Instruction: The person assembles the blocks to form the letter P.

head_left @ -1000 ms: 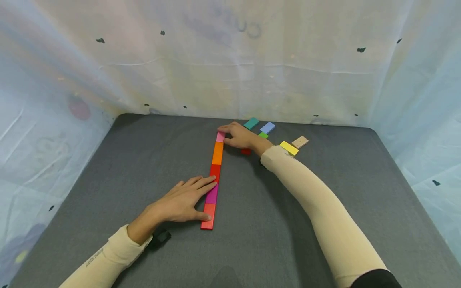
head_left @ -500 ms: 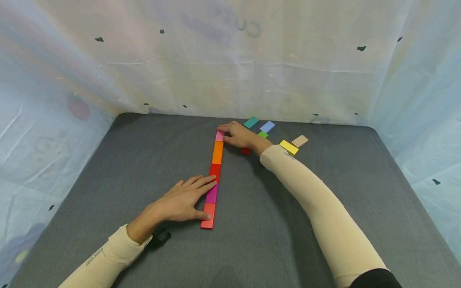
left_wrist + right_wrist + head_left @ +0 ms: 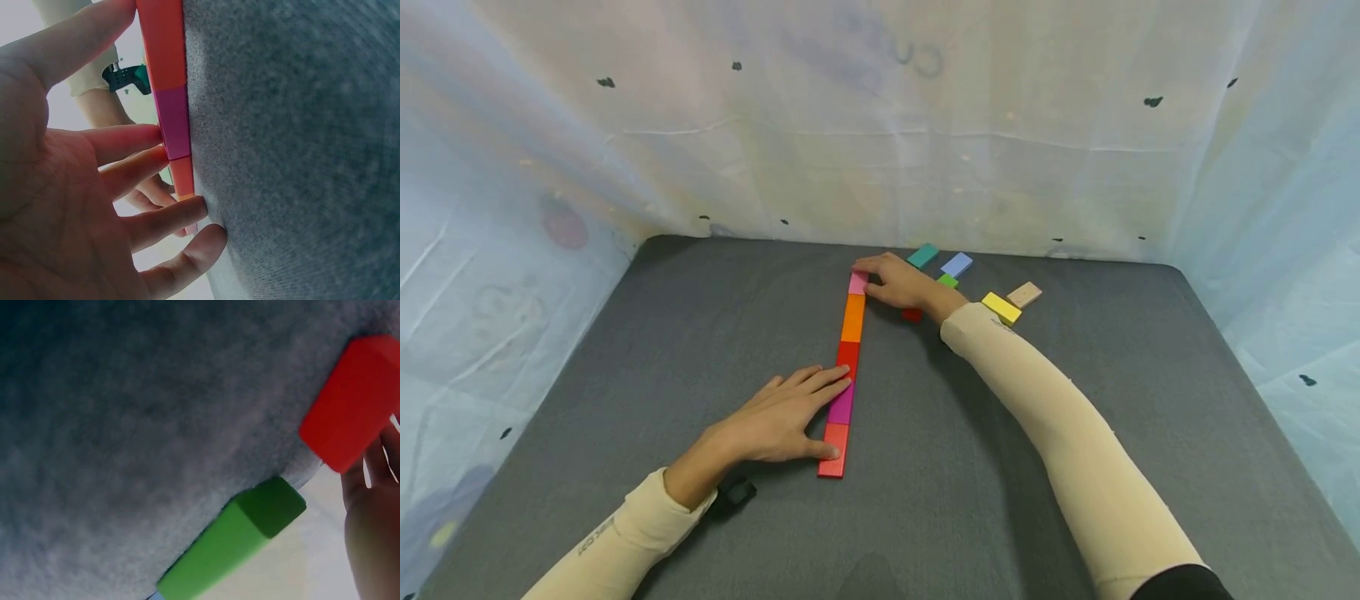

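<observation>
Evidently, very little changes over the last second: both hands keep their places, and the straight row (image 3: 850, 355) of flat rectangular blocks, seemingly painted wood, stays unbroken on the dark grey cloth-covered table (image 3: 662, 358). At its far end, the right hand (image 3: 901, 282) remains at the flat pink block (image 3: 857, 285), finger and thumb drawn narrowly about it in what looks like a light pinch, though part of the contact is hidden. The left hand (image 3: 775, 427) lies wide, fingers straight and spread; two fingertips touch the row near where the flat scarlet block (image 3: 850, 350) meets the flat magenta block (image 3: 842, 407), while the thumb rests on the flat coral-red block (image 3: 835, 467) at the near end. Between pink and scarlet, the flat orange block (image 3: 853, 318) is untouched. With all five end to end and no visible gap, this stillness reads as steadying the line. Right of it, the loose rectangular blocks also hold their spots: teal (image 3: 923, 256), pale blue (image 3: 957, 265), green (image 3: 948, 282), yellow (image 3: 1002, 308), plain tan wood (image 3: 1025, 294) and a second red (image 3: 912, 315).
</observation>
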Demonstrator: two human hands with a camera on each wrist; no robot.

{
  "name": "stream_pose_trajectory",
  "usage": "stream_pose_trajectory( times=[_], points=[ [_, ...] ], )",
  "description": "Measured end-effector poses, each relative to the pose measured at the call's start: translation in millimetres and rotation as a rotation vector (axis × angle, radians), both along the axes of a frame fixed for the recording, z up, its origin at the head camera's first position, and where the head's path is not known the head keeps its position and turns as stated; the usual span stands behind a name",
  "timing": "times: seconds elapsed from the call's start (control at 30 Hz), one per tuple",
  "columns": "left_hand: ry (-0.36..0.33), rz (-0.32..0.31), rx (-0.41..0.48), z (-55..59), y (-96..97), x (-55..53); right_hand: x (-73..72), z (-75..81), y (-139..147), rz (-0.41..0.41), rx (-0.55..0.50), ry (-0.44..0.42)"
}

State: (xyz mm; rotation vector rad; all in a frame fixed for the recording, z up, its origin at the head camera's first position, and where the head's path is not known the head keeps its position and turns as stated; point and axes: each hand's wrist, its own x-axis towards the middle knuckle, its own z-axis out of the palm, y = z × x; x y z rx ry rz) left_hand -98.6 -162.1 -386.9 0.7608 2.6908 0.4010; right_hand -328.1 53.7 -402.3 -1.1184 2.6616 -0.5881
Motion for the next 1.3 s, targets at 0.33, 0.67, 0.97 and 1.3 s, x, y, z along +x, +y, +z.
stream_pose_trajectory(
  times=[0.33, 0.67, 0.97, 1.3],
  points=[
    [-0.022, 0.02, -0.005, -4.1, -1.5, 1.5, 33.7, 6.2, 34.4, -0.082, -0.133, 0.046],
    [-0.021, 0.015, 0.005, -4.9, -3.7, -3.9, 88.3, 6.2, 75.0, -0.174, -0.216, 0.027],
    [-0.017, 0.023, 0.001, -8.9, -11.8, -3.9, 103.2, 3.0, 111.0, -0.289, -0.196, -0.031],
    [-0.032, 0.022, 0.022, -12.4, -10.3, -2.2, 96.0, 0.4, 140.3, -0.356, -0.191, -0.05]
  ],
)
